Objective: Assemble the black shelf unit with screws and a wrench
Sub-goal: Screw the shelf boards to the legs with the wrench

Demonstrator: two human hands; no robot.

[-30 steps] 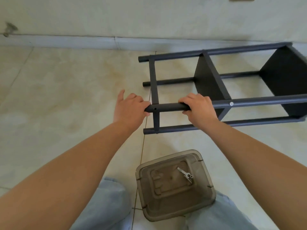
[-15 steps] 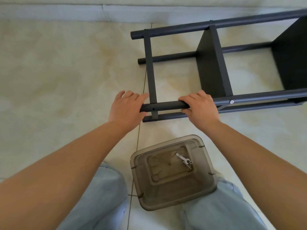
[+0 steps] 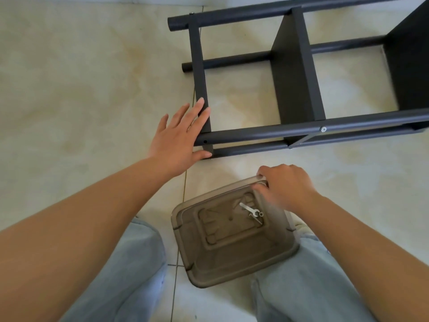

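The black shelf unit (image 3: 294,73) lies on its side on the tiled floor, its tubes running left to right. My left hand (image 3: 180,140) is flat with straight fingers against the unit's left end, by the near tube and the end crossbar. My right hand (image 3: 284,185) hovers at the far edge of a smoky transparent plastic box (image 3: 209,268) between my knees, fingers curled at the rim. A small silver wrench (image 3: 249,209) and a screw (image 3: 261,214) lie inside the box. A screw head (image 3: 323,129) shows on the near tube.
Cream floor tiles spread around, with open floor to the left. My knees in light jeans flank the box at the bottom. The wall's base runs along the top edge.
My right hand let go of the near tube and came down to the box's far edge. My left hand opened flat at the unit's left end. The view tilted further down.
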